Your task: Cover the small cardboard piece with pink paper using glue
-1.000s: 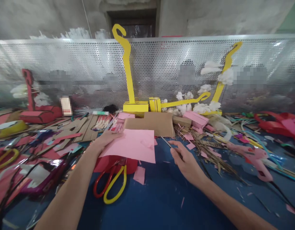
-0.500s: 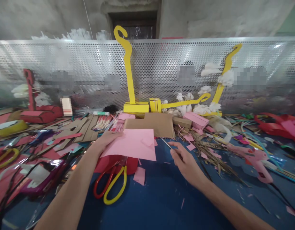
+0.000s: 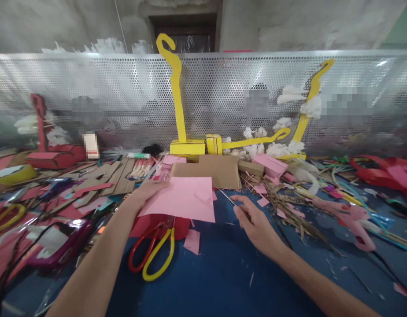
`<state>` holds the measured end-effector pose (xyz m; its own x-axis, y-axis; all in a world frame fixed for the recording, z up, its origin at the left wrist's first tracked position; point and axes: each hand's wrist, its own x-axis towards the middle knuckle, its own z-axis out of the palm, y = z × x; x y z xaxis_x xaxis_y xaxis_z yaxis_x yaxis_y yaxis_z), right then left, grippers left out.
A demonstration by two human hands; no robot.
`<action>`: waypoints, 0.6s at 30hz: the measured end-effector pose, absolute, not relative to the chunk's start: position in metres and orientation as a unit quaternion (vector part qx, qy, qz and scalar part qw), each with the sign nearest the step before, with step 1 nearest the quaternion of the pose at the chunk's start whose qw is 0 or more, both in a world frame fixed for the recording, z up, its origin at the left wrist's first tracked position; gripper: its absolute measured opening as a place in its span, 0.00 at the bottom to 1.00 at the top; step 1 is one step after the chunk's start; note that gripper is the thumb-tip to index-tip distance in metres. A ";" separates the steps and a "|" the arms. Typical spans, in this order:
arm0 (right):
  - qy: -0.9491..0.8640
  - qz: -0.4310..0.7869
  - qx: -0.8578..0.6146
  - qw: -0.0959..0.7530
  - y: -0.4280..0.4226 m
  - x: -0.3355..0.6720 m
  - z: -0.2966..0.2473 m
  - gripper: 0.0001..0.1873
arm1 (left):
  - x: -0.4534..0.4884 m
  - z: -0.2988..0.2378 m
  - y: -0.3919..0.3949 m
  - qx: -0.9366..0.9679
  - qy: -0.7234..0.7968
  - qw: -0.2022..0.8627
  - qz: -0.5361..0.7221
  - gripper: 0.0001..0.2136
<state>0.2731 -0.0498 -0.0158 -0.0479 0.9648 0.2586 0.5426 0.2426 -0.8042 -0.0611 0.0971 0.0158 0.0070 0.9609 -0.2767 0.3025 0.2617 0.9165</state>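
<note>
My left hand grips the left edge of a pink paper sheet and holds it a little above the blue table. Just right of the sheet, my right hand pinches a thin stick whose tip points up-left toward the paper's right edge. Under the sheet lie a red paper piece and scissors with red and yellow handles.
Brown cardboard lies behind the paper, with yellow cardboard models and white cotton against a perforated metal screen. A pink glue gun, dry twigs and scraps lie at the right; red and brown offcuts and a phone lie at the left.
The right hand with the stick has edged slightly left toward the pink sheet. The left hand and paper have hardly moved.
</note>
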 end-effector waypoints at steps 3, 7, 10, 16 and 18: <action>-0.682 0.259 -0.555 0.400 -0.049 0.273 -0.017 0.19 | -0.063 0.013 0.099 0.508 0.610 0.515 0.324 0.19; -0.694 0.251 -0.550 0.391 -0.046 0.271 -0.017 0.18 | -0.066 0.010 0.103 0.511 0.605 0.521 0.318 0.20; -0.700 0.248 -0.548 0.385 -0.045 0.269 -0.017 0.17 | -0.067 0.009 0.104 0.525 0.603 0.513 0.312 0.22; -0.705 0.240 -0.545 0.386 -0.047 0.269 -0.017 0.17 | -0.060 0.013 0.097 0.606 0.571 0.464 0.301 0.24; -0.703 0.234 -0.545 0.392 -0.048 0.269 -0.016 0.17 | -0.052 0.017 0.091 0.650 0.550 0.435 0.293 0.21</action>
<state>0.2692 -0.0479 -0.0158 -0.0985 0.9503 0.2954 0.5831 0.2957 -0.7567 -0.0518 0.0915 0.0166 0.2223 0.9701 -0.0977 0.4606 -0.0162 0.8875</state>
